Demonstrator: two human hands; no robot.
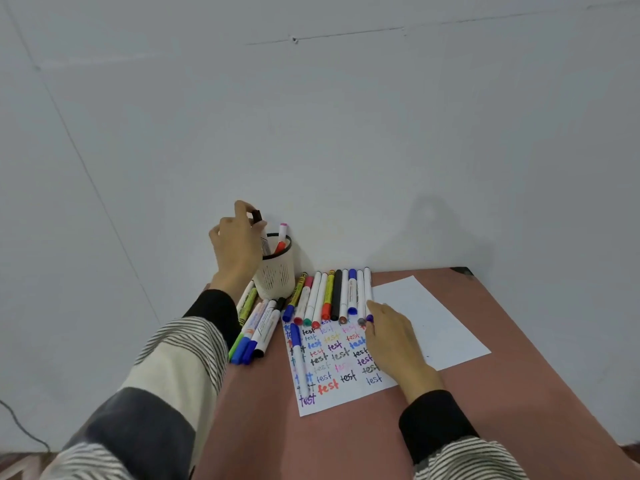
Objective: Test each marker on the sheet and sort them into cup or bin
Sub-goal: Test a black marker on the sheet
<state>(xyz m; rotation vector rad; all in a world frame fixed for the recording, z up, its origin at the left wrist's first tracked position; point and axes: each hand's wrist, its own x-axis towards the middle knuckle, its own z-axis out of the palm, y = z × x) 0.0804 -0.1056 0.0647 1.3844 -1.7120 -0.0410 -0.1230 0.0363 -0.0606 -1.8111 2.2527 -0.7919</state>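
My left hand [237,244] pinches the dark cap end of a white marker [257,216] held upright over the white slotted cup [275,275], which holds a pink-capped and a red-capped marker. My right hand [393,341] lies flat, fingers straight, on the right side of the test sheet [341,365] covered in coloured "test" words, its fingertips near a purple cap in the marker row [332,296]. A blue marker [298,355] lies along the sheet's left side. No bin is in view.
A second pile of markers [256,327] lies left of the sheet, beside the cup. A blank white sheet [433,323] lies to the right on the reddish table [346,445]. The wall stands right behind the cup; the table's left edge is close.
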